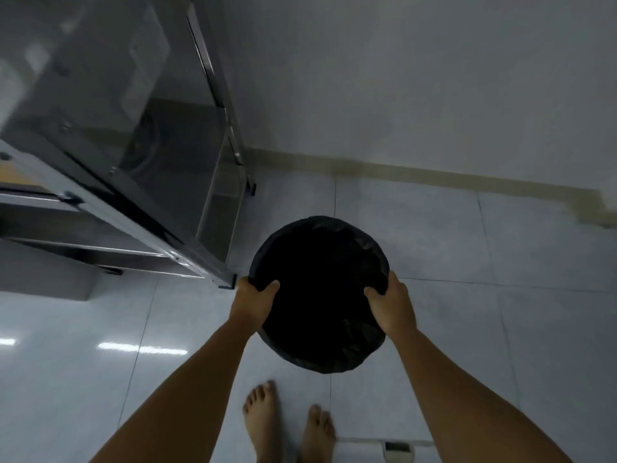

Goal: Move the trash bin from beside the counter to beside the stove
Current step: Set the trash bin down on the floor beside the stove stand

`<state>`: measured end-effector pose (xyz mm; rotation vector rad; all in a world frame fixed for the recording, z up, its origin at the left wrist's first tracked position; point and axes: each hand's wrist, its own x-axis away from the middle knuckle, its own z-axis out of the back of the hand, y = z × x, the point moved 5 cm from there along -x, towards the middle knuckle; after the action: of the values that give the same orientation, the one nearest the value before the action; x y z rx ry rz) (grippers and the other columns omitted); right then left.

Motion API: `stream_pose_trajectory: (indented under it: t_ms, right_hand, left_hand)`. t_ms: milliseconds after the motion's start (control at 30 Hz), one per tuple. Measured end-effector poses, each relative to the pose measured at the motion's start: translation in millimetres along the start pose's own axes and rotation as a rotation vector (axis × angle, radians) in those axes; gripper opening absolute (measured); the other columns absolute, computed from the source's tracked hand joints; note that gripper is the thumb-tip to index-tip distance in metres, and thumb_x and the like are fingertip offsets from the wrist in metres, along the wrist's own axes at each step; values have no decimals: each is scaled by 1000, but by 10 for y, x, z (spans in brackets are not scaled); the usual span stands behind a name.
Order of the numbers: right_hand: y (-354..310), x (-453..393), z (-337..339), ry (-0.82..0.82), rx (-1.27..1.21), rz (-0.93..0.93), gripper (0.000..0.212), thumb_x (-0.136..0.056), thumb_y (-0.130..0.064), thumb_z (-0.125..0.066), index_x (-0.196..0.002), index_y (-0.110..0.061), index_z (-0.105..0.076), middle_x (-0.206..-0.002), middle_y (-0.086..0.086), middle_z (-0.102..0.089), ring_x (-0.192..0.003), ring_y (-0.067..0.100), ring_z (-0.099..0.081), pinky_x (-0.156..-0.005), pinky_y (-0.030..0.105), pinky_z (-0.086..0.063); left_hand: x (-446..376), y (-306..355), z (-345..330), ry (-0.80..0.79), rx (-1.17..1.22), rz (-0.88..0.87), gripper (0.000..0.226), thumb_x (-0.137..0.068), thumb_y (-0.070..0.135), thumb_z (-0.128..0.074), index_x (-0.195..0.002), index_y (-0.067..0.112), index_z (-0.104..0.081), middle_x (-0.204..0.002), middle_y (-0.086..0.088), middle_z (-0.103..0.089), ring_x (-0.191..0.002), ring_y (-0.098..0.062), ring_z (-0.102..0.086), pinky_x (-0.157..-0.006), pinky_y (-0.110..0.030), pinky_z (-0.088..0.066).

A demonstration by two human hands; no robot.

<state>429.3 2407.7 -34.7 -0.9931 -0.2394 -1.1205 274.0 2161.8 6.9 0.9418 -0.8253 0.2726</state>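
Observation:
A round trash bin (319,262) lined with a black bag is seen from straight above, in the middle of the view over the pale floor tiles. My left hand (252,300) grips its rim on the left side, thumb inside. On the right side my right hand (392,307) grips the rim the same way. The bin sits just right of the corner leg of a stainless steel unit (140,182). Whether the bin touches the floor I cannot tell. Its inside is dark and shows nothing.
The steel unit with a lower shelf fills the left and upper left. A grey wall (417,78) with a beige baseboard runs behind the bin. My bare feet (287,426) stand on glossy tiles below it. A small white object (397,447) lies by the bottom edge.

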Motion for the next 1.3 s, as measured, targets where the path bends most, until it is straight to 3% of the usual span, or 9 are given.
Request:
stream_pose_trajectory:
  t_ms: [233,333,500,600,700,867,1300]
  right_hand:
    - [113,-842,-518,44,80,55,74,-85,-45,-54,-153,-27,-30,-140,10,-48,-128,33,-51,-105,53,-46]
    - [195,-1086,-618,96,124,88,71,-87,-41,-54,-152,-25,-31,-139,11,-48,-127,33,-51,-102,53,-48]
    - [252,-1166,-752,278,228,193,70,-95,-40,-52,-156,-17,-28,-153,10,-41,-135,32,-45,-102,48,-48]
    - [333,-1090,-946,311,270,255,76,-98,-44,-47,-159,-14,-14,-166,8,-21,-147,31,-33,-111,45,-42]
    - [420,-1134,-1036,392,252,265,77,-97,-44,-47,-159,-13,-14,-167,7,-19,-147,32,-33,-107,46,-45]
    - [296,-1369,-1022,430,275,287,74,-98,-40,-49,-159,-12,-16,-166,6,-20,-147,29,-33,-104,39,-44]
    - [-412,-2163,-821,431,262,281,74,-100,-46,-41,-159,-16,-9,-168,3,-14,-151,26,-26,-108,41,-42]
  left_hand:
    - [-1185,-419,-295,34,-65,20,59,-92,33,-63,-140,5,-44,-131,-18,-61,-123,-40,-58,-105,-49,-49]
    - [-1469,-553,-423,52,-69,7,55,-92,31,-62,-137,5,-45,-125,-15,-62,-120,-39,-60,-101,-48,-52]
    - [-1624,-641,-528,173,-96,-59,61,-95,40,-55,-143,11,-33,-138,-16,-55,-127,-41,-56,-103,-52,-52]
    - [-1606,-670,-567,237,-333,-260,74,-96,58,-35,-157,21,-13,-163,-12,-29,-149,-37,-33,-117,-55,-36]
    - [-1671,-721,-631,283,-481,-372,74,-99,55,-20,-160,17,-3,-170,-5,-6,-157,-23,-8,-127,-45,-12]
    - [-1921,-631,-640,333,-486,-399,73,-98,55,-15,-160,18,-7,-170,-3,-11,-157,-22,-11,-127,-44,-12]
    - [-2672,237,-683,317,-479,-438,65,-103,41,-25,-160,14,-9,-169,-6,-11,-157,-27,-11,-127,-43,-10]
